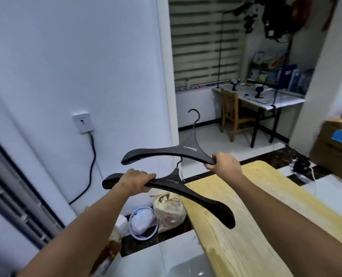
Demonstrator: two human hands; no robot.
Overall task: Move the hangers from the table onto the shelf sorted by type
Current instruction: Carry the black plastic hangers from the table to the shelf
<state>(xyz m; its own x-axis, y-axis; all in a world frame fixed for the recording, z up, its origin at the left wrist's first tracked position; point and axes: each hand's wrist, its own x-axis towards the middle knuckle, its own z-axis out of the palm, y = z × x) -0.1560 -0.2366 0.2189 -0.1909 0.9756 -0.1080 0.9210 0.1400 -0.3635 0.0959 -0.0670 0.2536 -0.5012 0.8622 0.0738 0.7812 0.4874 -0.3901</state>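
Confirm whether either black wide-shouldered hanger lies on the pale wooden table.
No, the left hand grips the lower hanger and the right hand the upper hanger, both off the table.

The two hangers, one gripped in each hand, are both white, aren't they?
Not quite: the head view shows both are black, not white. The rest holds: the left hand grips the lower hanger and the right hand grips the upper hanger.

Matt black, smooth, on the upper hanger and lower hanger, perhaps plastic; thin dark metal for the hooks. Pale wood with visible grain on the table. Glossy white tile on the floor, crinkled plastic for the bag
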